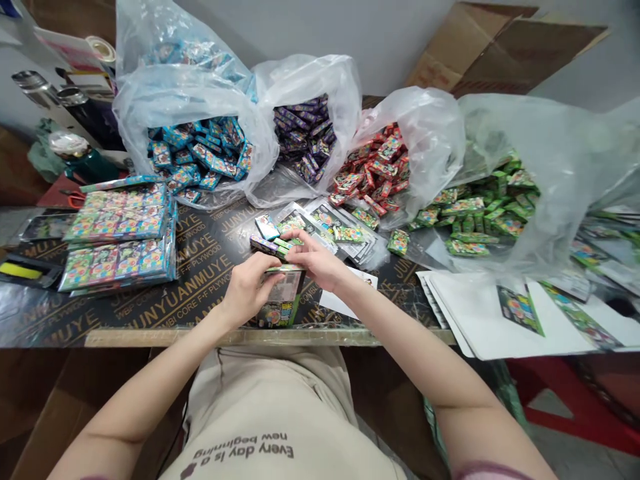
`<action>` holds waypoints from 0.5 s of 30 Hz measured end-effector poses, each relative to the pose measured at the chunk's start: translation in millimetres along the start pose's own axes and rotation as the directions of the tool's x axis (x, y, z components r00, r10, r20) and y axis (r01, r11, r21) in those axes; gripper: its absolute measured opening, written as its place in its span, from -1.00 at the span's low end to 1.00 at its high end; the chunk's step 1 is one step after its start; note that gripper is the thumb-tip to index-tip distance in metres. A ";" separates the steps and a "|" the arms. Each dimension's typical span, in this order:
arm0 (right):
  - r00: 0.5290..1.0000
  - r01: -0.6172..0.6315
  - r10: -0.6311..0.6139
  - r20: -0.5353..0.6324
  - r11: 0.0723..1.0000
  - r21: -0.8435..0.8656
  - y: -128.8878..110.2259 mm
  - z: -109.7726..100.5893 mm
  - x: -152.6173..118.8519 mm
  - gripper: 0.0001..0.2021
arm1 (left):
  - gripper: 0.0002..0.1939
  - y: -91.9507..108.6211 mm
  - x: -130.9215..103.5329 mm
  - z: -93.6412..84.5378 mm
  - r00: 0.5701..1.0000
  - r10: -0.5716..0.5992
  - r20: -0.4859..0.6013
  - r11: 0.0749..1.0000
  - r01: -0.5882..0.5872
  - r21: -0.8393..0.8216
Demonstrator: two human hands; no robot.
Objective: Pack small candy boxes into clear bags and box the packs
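My left hand (pixel 250 287) pinches the top edge of a clear pouch with a printed card (pixel 283 307), held near the table's front edge. My right hand (pixel 313 257) is closed at the pouch's opening, its fingertips on small green boxes (pixel 283 244). Beside these lie a purple box (pixel 265 245) and a blue box (pixel 267 227), just beyond my fingers. Right of them, flat pouches (pixel 340 227) lie spread with green boxes on top. A white paper (pixel 345 300) is partly under my right forearm.
Plastic bags hold blue (pixel 215 150), purple (pixel 305 133), red (pixel 380 160) and green boxes (pixel 500 200) along the back. Filled packs (pixel 120 233) are stacked at left. White sheets (pixel 460 313) lie at right; bottles (pixel 83 113) stand back left.
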State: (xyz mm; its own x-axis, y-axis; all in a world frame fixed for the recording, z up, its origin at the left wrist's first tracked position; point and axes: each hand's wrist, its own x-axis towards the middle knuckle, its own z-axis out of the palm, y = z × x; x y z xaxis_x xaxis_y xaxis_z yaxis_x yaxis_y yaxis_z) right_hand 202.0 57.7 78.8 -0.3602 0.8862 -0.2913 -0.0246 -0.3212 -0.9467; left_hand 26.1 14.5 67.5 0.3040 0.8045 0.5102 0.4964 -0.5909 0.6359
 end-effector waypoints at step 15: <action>0.756 -0.329 -0.355 -0.550 0.521 -0.788 109.4 -188.5 -65.5 -0.92 | -0.33 -69.4 -15.9 -7.5 0.667 -0.125 0.734 0.877 -0.272 0.397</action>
State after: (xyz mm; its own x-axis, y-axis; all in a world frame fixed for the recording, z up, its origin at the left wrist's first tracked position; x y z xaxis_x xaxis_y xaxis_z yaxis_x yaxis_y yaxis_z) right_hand 398.6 27.4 -31.6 0.2497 0.9675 0.0402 0.8402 -0.1958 -0.5056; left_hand -19.3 42.3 19.6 0.7380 0.6545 -0.1644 0.6748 -0.7134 0.1888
